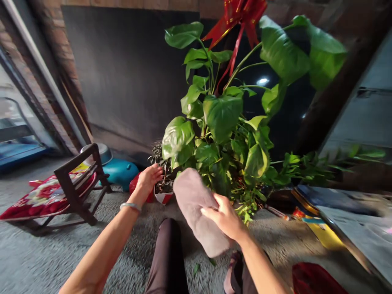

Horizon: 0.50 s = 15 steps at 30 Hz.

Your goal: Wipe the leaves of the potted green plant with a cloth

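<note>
My right hand (pixel 226 216) grips a folded greyish-pink cloth (pixel 196 216), thumb on top, in front of a large leafy potted plant (pixel 222 118). Its broad green leaves hang just beyond the cloth. To the left, my left hand (pixel 150 178) reaches out with fingers extended and nothing visible in them. It is beside a small dark-leaved plant (pixel 165 185) in a red and white pot (pixel 163 199); whether the fingertips touch its leaves I cannot tell. A red ribbon bow (pixel 241 20) sits at the top of the large plant.
On the left stands a small wooden chair (pixel 81 190) with a red patterned cushion (pixel 52 194). Behind it is a teal plastic object (pixel 119 171). A dark panel (pixel 131 77) leans on the brick wall. At right lies a low board-like surface (pixel 352 220), near a dark red object (pixel 315 279).
</note>
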Each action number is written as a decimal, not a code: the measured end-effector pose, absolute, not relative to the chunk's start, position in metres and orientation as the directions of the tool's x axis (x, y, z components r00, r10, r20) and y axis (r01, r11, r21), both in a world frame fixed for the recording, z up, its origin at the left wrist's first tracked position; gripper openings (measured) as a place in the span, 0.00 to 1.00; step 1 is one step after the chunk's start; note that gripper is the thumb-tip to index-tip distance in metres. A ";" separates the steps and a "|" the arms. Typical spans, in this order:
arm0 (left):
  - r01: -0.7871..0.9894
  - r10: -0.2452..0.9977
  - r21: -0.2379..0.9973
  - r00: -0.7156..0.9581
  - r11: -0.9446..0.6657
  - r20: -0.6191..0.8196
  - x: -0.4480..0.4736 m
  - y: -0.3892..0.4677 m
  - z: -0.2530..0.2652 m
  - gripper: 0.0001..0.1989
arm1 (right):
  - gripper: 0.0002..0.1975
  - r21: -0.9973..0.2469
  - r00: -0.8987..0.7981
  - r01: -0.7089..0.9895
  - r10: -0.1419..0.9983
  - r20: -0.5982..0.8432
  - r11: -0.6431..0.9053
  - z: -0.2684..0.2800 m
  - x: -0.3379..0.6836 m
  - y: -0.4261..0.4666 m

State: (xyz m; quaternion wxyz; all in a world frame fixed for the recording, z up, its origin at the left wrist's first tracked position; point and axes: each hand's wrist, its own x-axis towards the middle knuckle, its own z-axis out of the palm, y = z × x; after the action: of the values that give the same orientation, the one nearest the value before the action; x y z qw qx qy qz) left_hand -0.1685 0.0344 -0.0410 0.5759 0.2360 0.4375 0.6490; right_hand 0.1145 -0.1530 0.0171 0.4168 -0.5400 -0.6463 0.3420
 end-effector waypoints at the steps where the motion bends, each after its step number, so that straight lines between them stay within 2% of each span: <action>1: -0.556 0.930 0.831 -0.290 0.030 -0.227 -0.175 0.041 -0.040 0.08 | 0.12 -0.908 -0.062 0.389 0.988 0.140 0.153 0.020 0.126 -0.163; 3: -0.568 0.902 0.823 -0.342 0.024 -0.263 -0.176 0.056 -0.037 0.05 | 0.13 -0.941 -0.043 0.315 0.992 0.115 0.122 0.038 0.145 -0.175; 5: -0.567 0.917 0.821 -0.292 0.063 -0.272 -0.161 0.071 -0.033 0.05 | 0.16 -0.955 0.036 0.250 0.985 0.171 0.156 0.065 0.153 -0.176; 8: -0.563 0.959 0.808 -0.088 0.174 -0.268 -0.121 0.081 -0.029 0.09 | 0.17 -0.915 0.213 0.250 0.903 0.372 0.317 0.100 0.144 -0.153; 10: -0.551 0.957 0.789 0.065 0.271 -0.283 -0.094 0.078 -0.030 0.09 | 0.18 -0.870 0.253 0.290 0.845 0.472 0.399 0.105 0.129 -0.125; 12: -0.557 0.941 0.759 0.172 0.338 -0.293 -0.074 0.071 -0.034 0.07 | 0.19 -0.870 0.213 0.341 0.871 0.442 0.357 0.087 0.113 -0.099; 15: -0.582 0.933 0.730 0.214 0.359 -0.288 -0.061 0.060 -0.043 0.01 | 0.16 -0.859 0.151 0.497 0.962 0.226 0.124 0.033 0.103 -0.093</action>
State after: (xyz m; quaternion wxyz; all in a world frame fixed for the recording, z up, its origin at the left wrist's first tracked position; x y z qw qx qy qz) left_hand -0.0612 0.0595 -0.0434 0.7405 0.2423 0.3622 0.5116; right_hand 0.1032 -0.0929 0.0330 0.4512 -0.6097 -0.5985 0.2578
